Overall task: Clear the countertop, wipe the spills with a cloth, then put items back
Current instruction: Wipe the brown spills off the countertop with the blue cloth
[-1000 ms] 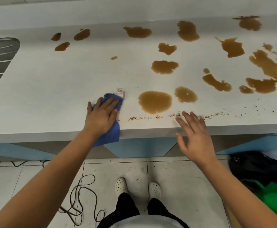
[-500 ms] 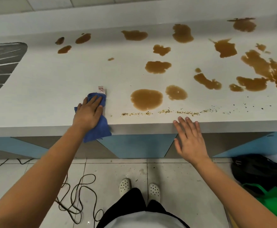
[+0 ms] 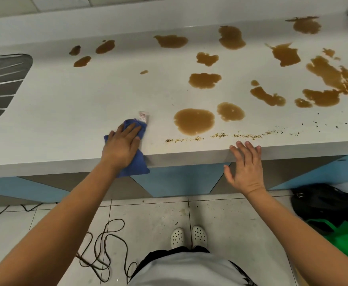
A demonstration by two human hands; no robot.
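Pressing flat on a blue cloth [image 3: 135, 162], the left hand [image 3: 121, 145] sits at the tabletop's [image 3: 69, 112] near edge, fingers straight and laid over the bunched fabric. Part of the cloth drapes over the lip and hangs against the blue cabinet front [image 3: 177, 182]. A small white tag [image 3: 144, 117] pokes out at the cloth's 12 o'clock side. The right hand [image 3: 244, 168] is spread, holding nothing, its fingertips at the edge of the tabletop, well apart from the cloth at its 3 o'clock.

From the cloth toward 9 and 11 o'clock the smooth white surface is bare up to a ribbed metal drainboard [image 3: 1, 85] at the far left. Toward 2 and 3 o'clock lie brown spills [image 3: 193, 121]: glossy, rounded or ragged puddles scattered to the back wall and the right edge. The nearest, an oval one, sits just beyond a thin line of dry crumbs [image 3: 216, 136] running along the front edge.

Below, the tiled floor [image 3: 152, 215] carries a looped dark cable [image 3: 105, 244] at 7 o'clock, white perforated clogs [image 3: 188, 236] at 6 o'clock, and a black bag [image 3: 322, 201] with a green bag [image 3: 346, 238] at 4 o'clock.
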